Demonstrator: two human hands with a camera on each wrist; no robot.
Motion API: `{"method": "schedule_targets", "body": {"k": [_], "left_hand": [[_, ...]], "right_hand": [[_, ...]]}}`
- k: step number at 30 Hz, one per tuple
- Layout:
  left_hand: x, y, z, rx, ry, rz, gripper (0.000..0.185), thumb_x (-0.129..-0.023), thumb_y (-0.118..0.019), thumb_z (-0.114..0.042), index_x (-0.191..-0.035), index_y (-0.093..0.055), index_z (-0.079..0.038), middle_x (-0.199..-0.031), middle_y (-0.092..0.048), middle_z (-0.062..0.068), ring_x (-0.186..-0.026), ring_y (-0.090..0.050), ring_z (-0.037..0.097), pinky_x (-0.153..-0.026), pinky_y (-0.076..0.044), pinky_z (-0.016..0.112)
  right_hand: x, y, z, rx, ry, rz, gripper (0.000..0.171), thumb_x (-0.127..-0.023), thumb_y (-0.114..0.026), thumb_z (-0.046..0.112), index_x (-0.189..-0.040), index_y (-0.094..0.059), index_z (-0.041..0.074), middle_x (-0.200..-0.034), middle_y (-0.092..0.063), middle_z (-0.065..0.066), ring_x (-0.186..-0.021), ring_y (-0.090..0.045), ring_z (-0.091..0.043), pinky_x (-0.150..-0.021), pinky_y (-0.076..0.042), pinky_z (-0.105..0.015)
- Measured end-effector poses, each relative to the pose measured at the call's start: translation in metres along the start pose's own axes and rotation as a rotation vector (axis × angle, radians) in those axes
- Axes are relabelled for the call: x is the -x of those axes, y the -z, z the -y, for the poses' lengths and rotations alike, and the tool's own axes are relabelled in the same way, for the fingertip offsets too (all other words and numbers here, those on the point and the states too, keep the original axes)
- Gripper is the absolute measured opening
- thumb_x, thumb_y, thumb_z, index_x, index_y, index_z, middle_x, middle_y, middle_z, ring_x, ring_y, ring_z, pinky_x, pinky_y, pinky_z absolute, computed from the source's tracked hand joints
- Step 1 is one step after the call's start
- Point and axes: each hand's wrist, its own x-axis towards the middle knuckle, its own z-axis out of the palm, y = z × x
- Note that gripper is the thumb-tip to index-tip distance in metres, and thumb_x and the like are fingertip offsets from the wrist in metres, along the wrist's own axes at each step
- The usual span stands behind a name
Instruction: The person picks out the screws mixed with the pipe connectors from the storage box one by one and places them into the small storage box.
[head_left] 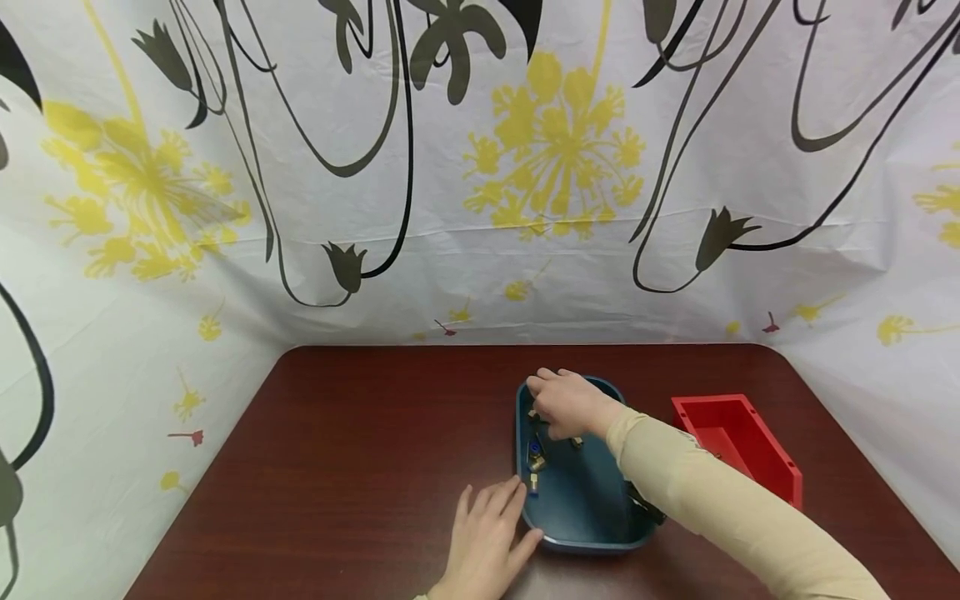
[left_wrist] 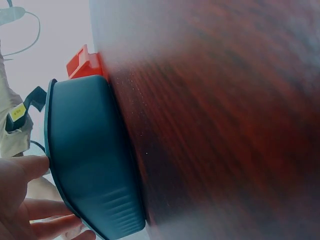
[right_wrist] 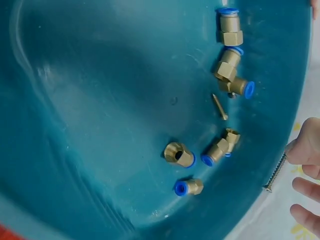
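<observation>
Dark wood surface (head_left: pixel 360 467), flowered curtain behind | blue tray (head_left: pixel 585 517) near front edge, brass fittings (right_wrist: pixel 222 147) inside | my right grip (head_left: pixel 566 404) pinching a screw (right_wrist: pixel 275 175) over tray | my left grip (head_left: pixel 487 542) spread, steadying tray rim | red bin (head_left: pixel 738 446) at right edge.

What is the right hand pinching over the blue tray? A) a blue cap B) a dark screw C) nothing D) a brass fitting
B: in the right wrist view the right hand pinches a dark screw at the blue tray rim, while the brass fittings lie loose inside.
</observation>
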Motion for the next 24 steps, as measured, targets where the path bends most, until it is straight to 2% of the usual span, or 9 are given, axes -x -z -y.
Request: {"method": "schedule_targets", "body": {"k": [6,13,20,24], "left_hand": [[0.001,0.0,0.0,-0.006,-0.003,-0.007,0.052,-0.079,-0.059,-0.046,-0.118,-0.058,-0.01,-0.12,-0.051,0.001,-0.103,-0.048,0.018,-0.083,-0.034,0.054],[0.0,0.002,-0.001,-0.004,0.017,0.042,0.053,-0.08,-0.058,-0.047,-0.119,-0.057,-0.011,-0.12,-0.051,0.001,-0.104,-0.047,0.018,-0.084,-0.033,0.054],[0.0,0.002,-0.001,0.009,0.017,0.046,0.053,-0.081,-0.057,-0.046,-0.12,-0.056,-0.01,-0.121,-0.05,0.001,-0.105,-0.047,0.019,-0.085,-0.032,0.055],[0.0,0.002,-0.001,0.018,0.02,0.056,0.053,-0.081,-0.057,-0.046,-0.12,-0.056,-0.01,-0.121,-0.05,0.001,-0.105,-0.047,0.019,-0.085,-0.032,0.055]], "right_hand": [[0.009,0.008,-0.003,0.001,0.006,-0.007,0.023,-0.068,-0.072,0.023,-0.052,-0.055,0.023,-0.084,-0.044,0.003,-0.077,-0.036,-0.016,-0.06,-0.036,-0.031],[0.023,0.015,-0.011,0.017,0.02,-0.059,0.027,-0.066,-0.071,0.018,-0.049,-0.051,0.023,-0.081,-0.043,0.003,-0.073,-0.034,-0.016,-0.055,-0.032,-0.03],[0.036,0.021,-0.021,0.029,0.021,-0.071,0.017,-0.065,-0.072,0.021,-0.055,-0.058,0.022,-0.078,-0.04,0.004,-0.073,-0.033,-0.016,-0.056,-0.032,-0.031],[0.045,0.022,-0.027,0.022,0.016,-0.076,0.018,-0.065,-0.072,0.02,-0.054,-0.057,0.022,-0.078,-0.041,0.004,-0.073,-0.034,-0.016,-0.056,-0.032,-0.03]]}}
